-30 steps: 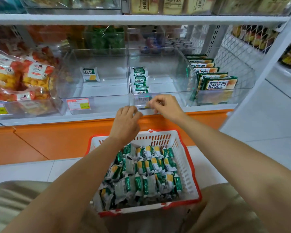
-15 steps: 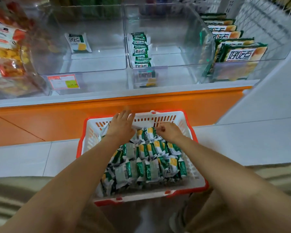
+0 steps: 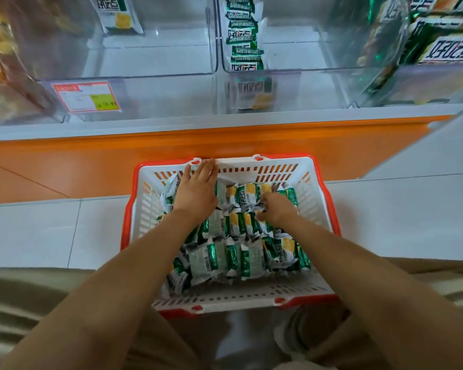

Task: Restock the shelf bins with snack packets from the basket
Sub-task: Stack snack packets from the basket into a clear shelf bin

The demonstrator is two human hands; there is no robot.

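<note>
Crinkly, glossy green-and-white packets (image 3: 249, 260), too many to count, fill the slotted white plastic basket (image 3: 238, 297) with its red rim. The left hand (image 3: 198, 190) lies flat on them, fingers straight, tips at the far wall. The right hand (image 3: 275, 209) curls its fingers round packets beneath. Beyond the fingertips stand clear, rigid bins (image 3: 318, 49).

Both bare forearms are stretching out from the near corners toward the middle, with the elbows low. The left hand (image 3: 198, 189) is lying palm down, fingers straight and slightly spread, pointing to the far side. The right hand (image 3: 277, 210) is sitting nearer and to the right, knuckles up, its fingers (image 3: 263, 208) curling leftward and pinching a snack packet (image 3: 255, 209).
</note>
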